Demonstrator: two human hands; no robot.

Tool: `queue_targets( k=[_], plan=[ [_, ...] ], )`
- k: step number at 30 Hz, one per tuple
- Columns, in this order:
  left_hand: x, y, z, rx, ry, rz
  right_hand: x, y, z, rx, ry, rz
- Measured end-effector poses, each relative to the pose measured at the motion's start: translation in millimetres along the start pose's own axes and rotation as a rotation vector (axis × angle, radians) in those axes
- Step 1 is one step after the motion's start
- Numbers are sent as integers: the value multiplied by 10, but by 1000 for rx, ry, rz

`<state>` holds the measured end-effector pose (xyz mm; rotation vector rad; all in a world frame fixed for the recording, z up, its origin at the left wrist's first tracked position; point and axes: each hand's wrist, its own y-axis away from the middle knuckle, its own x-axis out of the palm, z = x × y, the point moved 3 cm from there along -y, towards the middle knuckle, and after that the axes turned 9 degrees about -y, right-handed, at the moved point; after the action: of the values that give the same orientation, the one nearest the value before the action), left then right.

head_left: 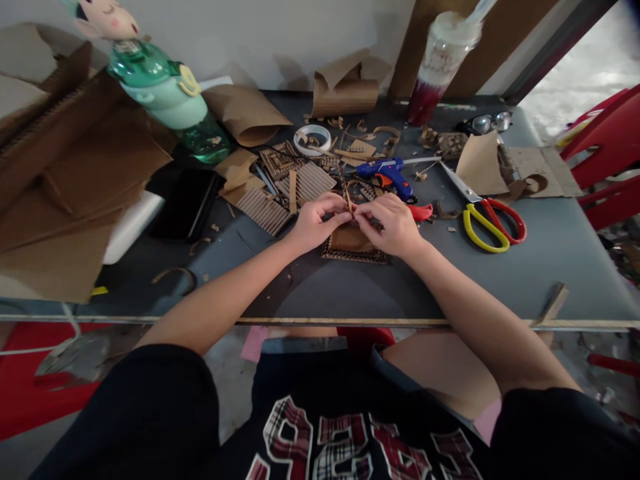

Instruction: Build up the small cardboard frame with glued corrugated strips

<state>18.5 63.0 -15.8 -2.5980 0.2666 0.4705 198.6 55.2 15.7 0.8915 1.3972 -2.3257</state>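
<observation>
Close together over the middle of the table, my left hand (323,220) and my right hand (393,223) pinch a thin strip of cardboard (349,197) that stands up between the fingertips. Just below them lies a square cardboard piece (353,250) with a corrugated border, partly covered by my right hand. A blue hot glue gun (387,175) rests right behind my right hand. Ribbed cardboard pieces (265,210) lie to the left of my left hand. How the strip meets the square piece is hidden by my fingers.
Scissors with red and yellow handles (493,223) lie open at right. A green bottle (170,100), a black phone (187,203) and a large cardboard box (65,167) stand or lie at left. Behind are a tape roll (313,140), a drink cup (440,70) and glasses (487,123).
</observation>
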Motion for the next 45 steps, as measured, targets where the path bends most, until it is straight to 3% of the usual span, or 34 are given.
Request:
queue_targets(
  k=[10, 20, 28, 35, 39, 42, 45],
  plan=[
    [19, 1, 33, -55, 142, -31, -7, 21, 18, -44, 67, -76],
    [22, -10, 73, -40, 139, -10, 11, 6, 42, -27, 107, -86],
    [-12, 7, 26, -25, -14, -12, 49, 20, 6, 112, 0, -67],
    [-25, 0, 12, -33, 3, -6, 21, 12, -9, 222, -130, -15],
    [-22, 2, 35, -31, 34, -10, -10, 6, 15, 150, -152, -38],
    [-18, 5, 43, -28, 57, -19, -17, 12, 15, 100, -91, -98],
    [-22, 1, 46, -46, 89, -25, 9, 16, -6, 108, 2, -78]
  ],
)
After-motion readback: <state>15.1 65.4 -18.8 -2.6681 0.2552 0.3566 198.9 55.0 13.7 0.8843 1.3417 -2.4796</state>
